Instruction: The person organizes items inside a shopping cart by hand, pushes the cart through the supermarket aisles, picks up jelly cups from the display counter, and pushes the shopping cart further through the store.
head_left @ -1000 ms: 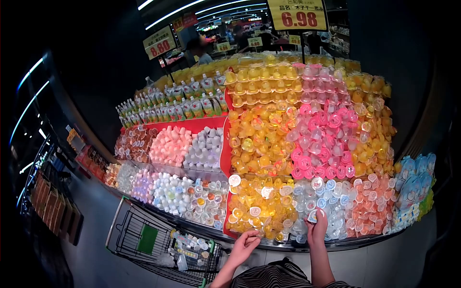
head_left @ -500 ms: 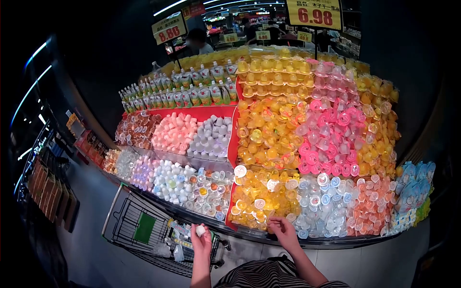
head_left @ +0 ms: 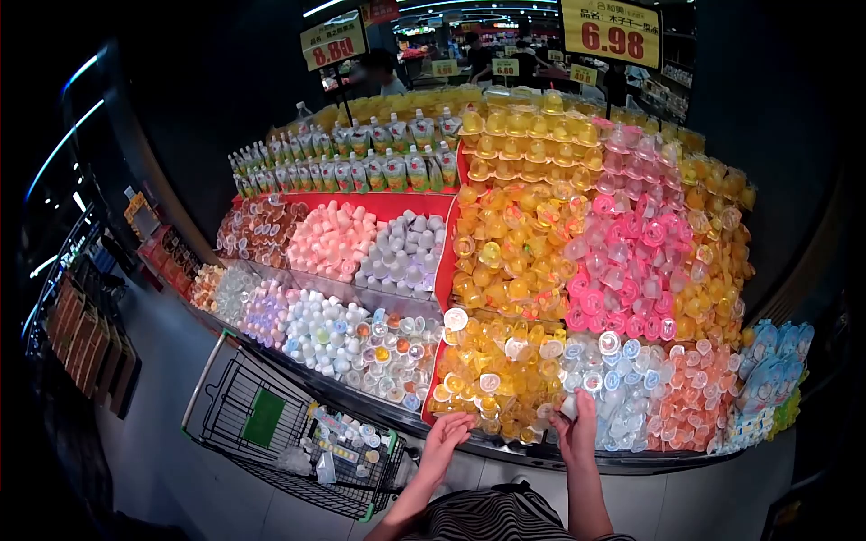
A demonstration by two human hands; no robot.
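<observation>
1. Since the last frame, the person's left hand (head_left: 446,435) has shifted rightward from beside the cart, and the right hand (head_left: 577,428) has moved rightward from in front of the yellow cups. A white cup was in the left hand then; a pale one is in the right now.
2. Held between the right hand's thumb and fingers is a small, pale, translucent plastic cup (head_left: 569,407). It sits in front of the line where the golden-yellow jelly cups (head_left: 492,361) meet the clear, blue-and-white-lidded jelly cups (head_left: 622,392).
3. Fingers loosely bent and apart, the left hand is near the front edge of the yellow cups; whether it touches them I cannot tell.
4. Coral-orange lidded cups (head_left: 702,392) lie to the right of the clear ones, and bright pink round cups (head_left: 631,270) rise behind.
5. Left of the yellow cups, past a glossy red divider (head_left: 444,284), lie white and pale-blue cups (head_left: 316,325).
6. Below the left side stands a black wire shopping cart (head_left: 262,417) with green trim, holding small clear and white packages (head_left: 347,442).
7. Farther back, spouted green-and-white pouches (head_left: 392,169) stand in rows under a yellow 8.80 price sign (head_left: 335,42).
</observation>
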